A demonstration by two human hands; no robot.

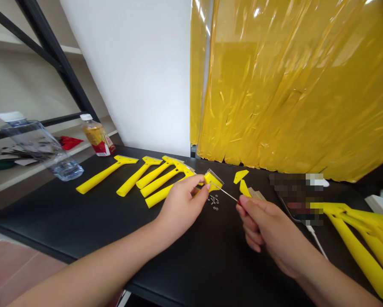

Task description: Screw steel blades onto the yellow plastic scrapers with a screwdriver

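My left hand is closed on a yellow scraper with a clear-edged blade at its head; my palm and fingers hide much of it. In my right hand is a screwdriver, gripped by its red handle. Its thin metal shaft reaches left, and the tip meets the scraper's head. Small screws and nuts lie loose on the black table just below the head. Several yellow scrapers lie side by side to the left of my left hand.
Yellow cover pieces and a greyish stack sit behind my right hand. More yellow handles lie at right, beside a cabled phone, partly blurred out. A large clear bottle and a drink bottle stand at left. Yellow sheeting hangs behind.
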